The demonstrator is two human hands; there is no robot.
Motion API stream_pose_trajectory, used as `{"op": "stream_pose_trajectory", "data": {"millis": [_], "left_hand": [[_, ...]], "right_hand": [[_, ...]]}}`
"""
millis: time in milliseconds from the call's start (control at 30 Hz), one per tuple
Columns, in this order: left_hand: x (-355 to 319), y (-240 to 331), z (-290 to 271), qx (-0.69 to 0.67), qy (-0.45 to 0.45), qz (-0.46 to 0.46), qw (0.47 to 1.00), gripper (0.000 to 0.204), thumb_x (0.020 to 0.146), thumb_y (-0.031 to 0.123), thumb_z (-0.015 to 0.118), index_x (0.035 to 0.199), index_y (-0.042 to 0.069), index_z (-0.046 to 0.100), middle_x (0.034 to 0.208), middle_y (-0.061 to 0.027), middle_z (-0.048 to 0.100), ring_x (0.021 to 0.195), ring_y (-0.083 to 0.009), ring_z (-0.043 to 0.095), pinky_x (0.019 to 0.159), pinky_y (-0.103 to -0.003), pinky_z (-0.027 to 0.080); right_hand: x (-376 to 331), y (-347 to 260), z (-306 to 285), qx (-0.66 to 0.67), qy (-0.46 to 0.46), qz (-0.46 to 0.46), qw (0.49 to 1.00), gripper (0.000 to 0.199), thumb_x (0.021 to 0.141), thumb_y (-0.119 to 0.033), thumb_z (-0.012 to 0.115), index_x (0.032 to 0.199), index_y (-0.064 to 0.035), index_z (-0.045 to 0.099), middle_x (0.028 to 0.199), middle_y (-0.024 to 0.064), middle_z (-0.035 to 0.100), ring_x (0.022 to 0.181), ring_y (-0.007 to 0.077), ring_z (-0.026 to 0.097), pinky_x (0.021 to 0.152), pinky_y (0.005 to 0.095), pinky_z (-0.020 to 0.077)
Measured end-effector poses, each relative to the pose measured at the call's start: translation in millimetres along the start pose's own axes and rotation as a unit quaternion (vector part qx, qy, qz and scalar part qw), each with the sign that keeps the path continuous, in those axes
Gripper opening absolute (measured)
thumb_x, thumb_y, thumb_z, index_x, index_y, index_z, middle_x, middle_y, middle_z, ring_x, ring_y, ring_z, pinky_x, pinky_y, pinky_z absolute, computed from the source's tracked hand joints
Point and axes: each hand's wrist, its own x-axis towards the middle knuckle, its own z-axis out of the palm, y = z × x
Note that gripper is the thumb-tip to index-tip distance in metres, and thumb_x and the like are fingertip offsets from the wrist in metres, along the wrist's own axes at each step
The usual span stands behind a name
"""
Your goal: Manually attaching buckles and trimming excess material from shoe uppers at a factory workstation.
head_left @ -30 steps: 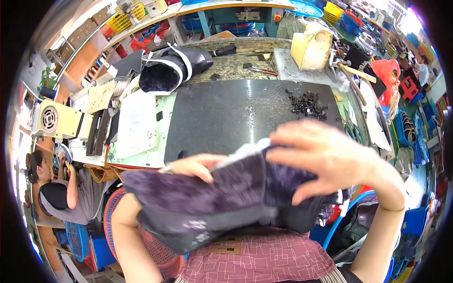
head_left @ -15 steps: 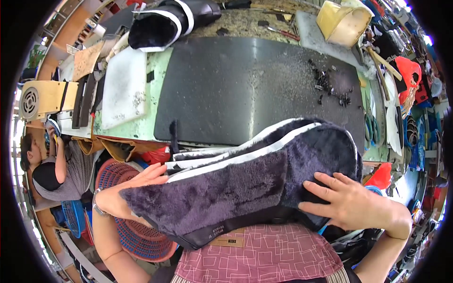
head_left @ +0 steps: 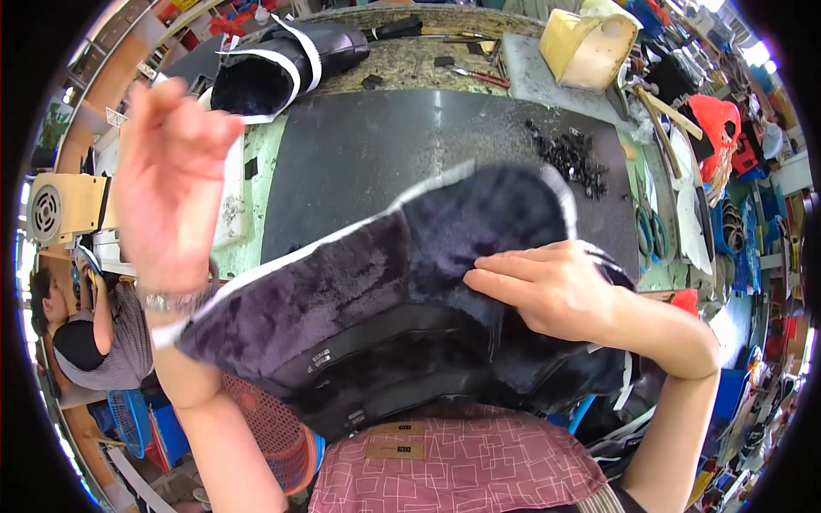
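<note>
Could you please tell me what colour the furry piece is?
The furry piece is dark purple, shading to near-black; it shows best in the head view.

Brightly lit, blown out to white along the upper right and left rims. Reflected as a pale streak on the flat black rectangular mat (head_left: 342, 162). Blurred at the raised, bare left fingers (head_left: 201, 132), crisper at the right fingers (head_left: 517, 274). Bowed toward the edges, blackened at all 4 corners.
</note>
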Motion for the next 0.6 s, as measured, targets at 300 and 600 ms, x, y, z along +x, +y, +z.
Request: {"op": "stream_pose_trajectory", "data": {"millis": [300,600], "left_hand": [[-134,-15,-129,0.046,0.123,-0.308,0.942,0.066,0.09,0.052,0.024,0.127,-0.001,0.035,0.115,-0.0219,0.052,0.105,-0.0335,0.052,0.092,-0.042,0.038],[-134,-24,-103,0.229,0.34,-0.24,0.88,0.034,0.077,0.012,0.057,0.109,0.003,0.051,0.098,-0.0083,0.057,0.085,-0.0178,0.056,0.075,-0.03,0.047]], "right_hand": [[-20,24,25,0.133,0.025,0.096,0.986,0.03,0.064,0.0,0.058,0.093,-0.0089,0.061,0.081,0.0059,0.065,0.063,0.0242,0.062,0.054,0.0338,0.0498],[-19,36,37,0.121,0.064,0.044,0.99,0.036,0.06,0.001,0.056,0.094,-0.0103,0.062,0.086,0.0045,0.064,0.067,0.0221,0.061,0.056,0.0335,0.0497]]}}
